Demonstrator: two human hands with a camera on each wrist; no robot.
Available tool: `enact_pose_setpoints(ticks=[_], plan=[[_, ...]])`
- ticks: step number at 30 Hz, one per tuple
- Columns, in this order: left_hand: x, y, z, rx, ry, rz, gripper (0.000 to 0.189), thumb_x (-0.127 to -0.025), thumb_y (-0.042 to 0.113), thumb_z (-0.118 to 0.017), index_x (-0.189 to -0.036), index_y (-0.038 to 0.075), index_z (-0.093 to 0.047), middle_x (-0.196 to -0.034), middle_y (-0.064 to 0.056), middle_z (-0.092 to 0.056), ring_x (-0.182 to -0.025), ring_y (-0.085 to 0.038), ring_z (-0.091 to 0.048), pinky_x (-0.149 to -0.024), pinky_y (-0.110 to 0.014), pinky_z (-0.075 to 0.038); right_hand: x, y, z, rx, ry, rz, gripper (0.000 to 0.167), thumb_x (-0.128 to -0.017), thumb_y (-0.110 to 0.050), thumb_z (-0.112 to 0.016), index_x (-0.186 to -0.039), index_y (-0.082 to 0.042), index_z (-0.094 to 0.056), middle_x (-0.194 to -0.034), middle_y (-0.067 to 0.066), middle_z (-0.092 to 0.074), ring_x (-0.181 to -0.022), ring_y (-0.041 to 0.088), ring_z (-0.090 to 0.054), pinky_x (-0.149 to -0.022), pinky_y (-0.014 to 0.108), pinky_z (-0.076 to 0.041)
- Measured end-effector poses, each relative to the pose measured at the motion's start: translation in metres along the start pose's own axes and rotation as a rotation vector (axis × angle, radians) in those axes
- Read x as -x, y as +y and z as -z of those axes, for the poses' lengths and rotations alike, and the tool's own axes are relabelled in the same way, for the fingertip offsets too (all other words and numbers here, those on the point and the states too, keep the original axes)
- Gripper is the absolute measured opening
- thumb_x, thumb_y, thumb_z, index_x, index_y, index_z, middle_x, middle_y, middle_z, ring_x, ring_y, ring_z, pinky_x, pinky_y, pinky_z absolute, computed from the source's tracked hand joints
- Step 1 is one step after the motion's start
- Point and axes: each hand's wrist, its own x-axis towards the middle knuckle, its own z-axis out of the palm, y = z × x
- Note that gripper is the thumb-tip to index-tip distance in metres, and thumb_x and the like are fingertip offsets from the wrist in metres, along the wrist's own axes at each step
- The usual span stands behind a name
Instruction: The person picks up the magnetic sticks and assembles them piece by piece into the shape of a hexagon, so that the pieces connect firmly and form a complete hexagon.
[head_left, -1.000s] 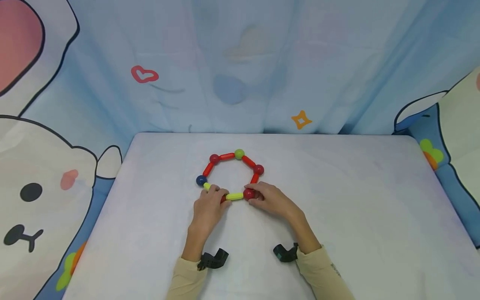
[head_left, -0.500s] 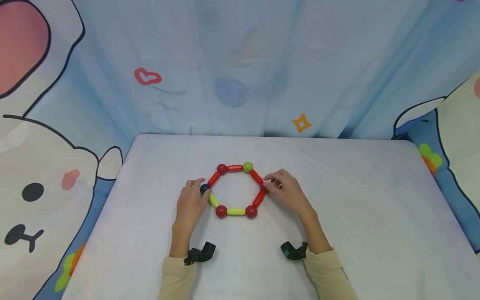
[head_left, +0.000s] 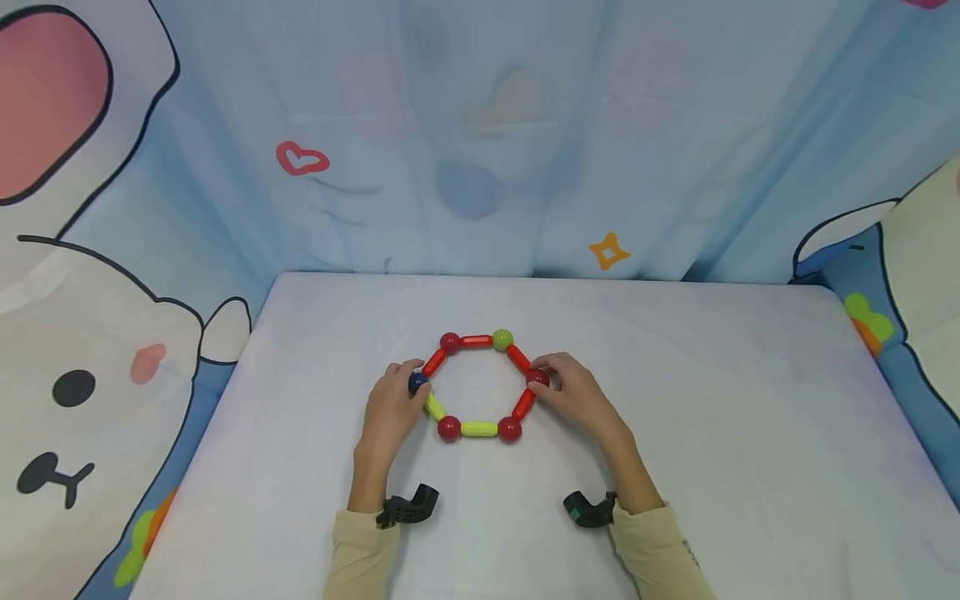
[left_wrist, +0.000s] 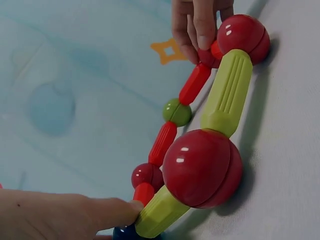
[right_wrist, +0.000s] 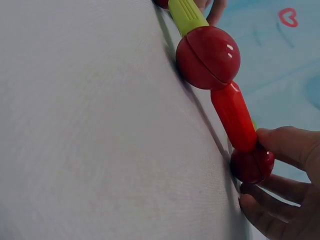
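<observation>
A six-sided ring of ball-and-rod pieces lies flat on the white table. My left hand (head_left: pixel 390 410) grips the dark blue ball (head_left: pixel 417 383) at the ring's left corner, partly covered by the fingers. On the opposite corner my right hand (head_left: pixel 579 395) holds a red ball (right_wrist: pixel 252 165) between thumb and fingers. Two more red balls (left_wrist: pixel 202 167) sit along the near side, joined by a yellow-green rod (head_left: pixel 479 429). The far side has a red ball (head_left: pixel 450 342) and a green ball (head_left: pixel 502 339) with a red rod (head_left: pixel 477 342) between them.
White cloth covers the table (head_left: pixel 750 433). Behind its far edge hangs a light blue patterned curtain (head_left: pixel 480 142), with cartoon figures at both sides. A black wrist camera (head_left: pixel 409 505) is strapped to each forearm.
Both hands have left the near red balls and moved to the blue ball and the right red ball. The ring has shifted slightly nearer and to the right, its shape now more even.
</observation>
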Motion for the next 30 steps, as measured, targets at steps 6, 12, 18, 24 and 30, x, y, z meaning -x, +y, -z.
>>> enact_pose_setpoints(ticks=[6,12,18,24,30], plan=[[-0.001,0.001,-0.002,-0.024,-0.084,-0.053,0.031,-0.093,0.017,-0.062,-0.124,0.017,-0.064,-0.128,-0.009,-0.059,-0.111,-0.027,-0.056,-0.091,-0.043,-0.054,0.001,-0.002,-0.002,-0.053,-0.067,0.067,0.022,-0.089,-0.012,-0.068,-0.110,-0.008,-0.068,-0.120,0.015,-0.059,-0.104,0.026,-0.057,-0.091,0.043,-0.055],[-0.002,0.003,-0.007,-0.072,-0.084,-0.064,0.031,-0.094,0.018,-0.060,-0.124,0.020,-0.067,-0.129,-0.007,-0.059,-0.109,-0.024,-0.053,-0.079,-0.035,-0.053,0.002,-0.004,-0.001,-0.051,-0.085,0.034,0.021,-0.088,-0.013,-0.068,-0.108,-0.009,-0.068,-0.120,0.013,-0.057,-0.106,0.027,-0.055,-0.091,0.044,-0.055],[-0.004,0.008,-0.011,-0.087,-0.061,-0.055,0.034,-0.094,0.018,-0.061,-0.128,0.020,-0.065,-0.129,-0.009,-0.059,-0.103,-0.025,-0.051,-0.069,-0.026,-0.049,0.002,-0.004,-0.001,-0.052,-0.096,0.028,0.020,-0.088,-0.013,-0.068,-0.107,-0.009,-0.068,-0.119,0.013,-0.057,-0.105,0.026,-0.055,-0.091,0.043,-0.054],[-0.002,0.009,-0.012,-0.106,-0.047,-0.079,0.036,-0.094,0.018,-0.061,-0.130,0.020,-0.064,-0.131,-0.010,-0.058,-0.103,-0.025,-0.052,-0.070,-0.027,-0.049,0.001,-0.004,-0.002,-0.058,-0.105,0.009,0.021,-0.089,-0.015,-0.068,-0.109,-0.010,-0.068,-0.117,0.012,-0.058,-0.104,0.024,-0.055,-0.091,0.042,-0.055],[-0.001,0.006,-0.014,-0.097,-0.031,-0.111,0.035,-0.094,0.018,-0.062,-0.129,0.018,-0.064,-0.130,-0.010,-0.059,-0.105,-0.024,-0.053,-0.077,-0.031,-0.054,0.002,-0.002,-0.002,-0.049,-0.109,0.009,0.024,-0.089,-0.016,-0.068,-0.113,-0.011,-0.068,-0.115,0.013,-0.059,-0.103,0.024,-0.055,-0.090,0.042,-0.055]])
